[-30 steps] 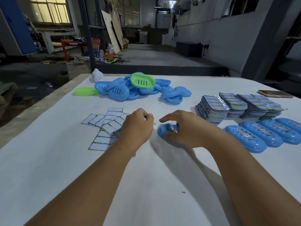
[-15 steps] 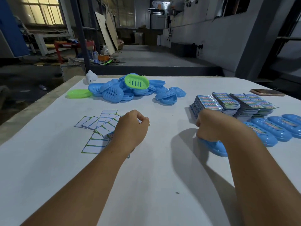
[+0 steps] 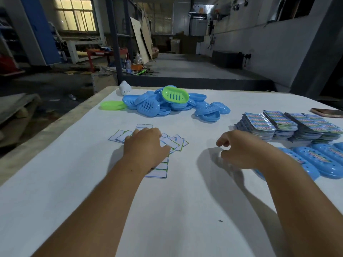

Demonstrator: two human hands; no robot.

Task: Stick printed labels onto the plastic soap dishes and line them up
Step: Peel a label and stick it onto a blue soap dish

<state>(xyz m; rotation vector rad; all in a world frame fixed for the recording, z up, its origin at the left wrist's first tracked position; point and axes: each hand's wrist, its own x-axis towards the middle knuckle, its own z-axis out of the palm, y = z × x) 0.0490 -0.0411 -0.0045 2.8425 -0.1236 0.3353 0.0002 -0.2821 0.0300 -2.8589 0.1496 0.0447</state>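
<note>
Labelled blue soap dishes (image 3: 315,160) sit in a row at the right edge of the white table (image 3: 185,210), side by side, long axes parallel, a printed label on top of each. The nearest one is partly hidden behind the right forearm.

Right hand (image 3: 241,149) hovers just left of that row, above the table, casting a shadow below it. Fingers loosely curled, nothing between them, not touching any dish.

Left hand (image 3: 144,145) lies palm down on the spread of white backing sheets (image 3: 157,169), fingers roughly straight and flat on the paper. Cannot tell whether anything is pinched under it. The sheets fan out on both sides of the hand, overlapping, green-edged.

Stacks of printed labels (image 3: 289,125) stand behind the row of finished dishes, several piles touching each other, some leaning and fanned.

Pile of unlabelled dishes (image 3: 167,106) is at the far centre of the table: mostly blue, jumbled and overlapping, one green slotted dish (image 3: 175,94) on top. Another green piece (image 3: 113,105) lies flat just left of the pile. A small white object (image 3: 124,87) sits at the far edge behind it.

A phone (image 3: 328,112) lies flat at the far right edge, apart from the label stacks.
</note>
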